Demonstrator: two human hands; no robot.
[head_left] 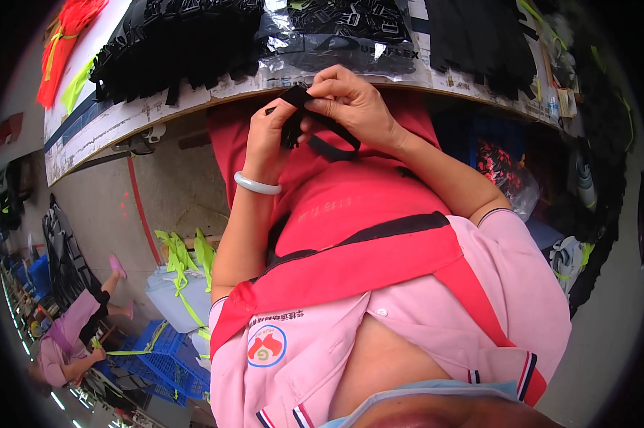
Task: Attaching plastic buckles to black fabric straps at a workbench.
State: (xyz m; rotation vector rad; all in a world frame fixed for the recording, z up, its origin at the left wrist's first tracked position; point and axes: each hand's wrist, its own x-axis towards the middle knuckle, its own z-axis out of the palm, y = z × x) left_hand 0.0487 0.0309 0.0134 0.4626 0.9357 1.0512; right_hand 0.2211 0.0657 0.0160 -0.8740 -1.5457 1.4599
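Observation:
A black strap (293, 95) is held in front of my red apron, just off the near edge of the worktable. My left hand (270, 127), below a pale bangle, pinches the strap between thumb and fingers. From the other side my right hand (352, 102) grips the same strap, its thumb and forefinger closed close to the left fingertips. A loose loop of the strap hangs beneath the right hand, over the apron. Some small black piece sits between the fingers; its details are too dark to make out.
On the worktable (208, 91) lie a heap of black straps (175, 46), a clear bag (336, 53) of black buckles and another black strap pile (479, 43). A red bundle (63, 39) is far left. Blue crates (168, 357) and a seated person (61, 342) are lower left.

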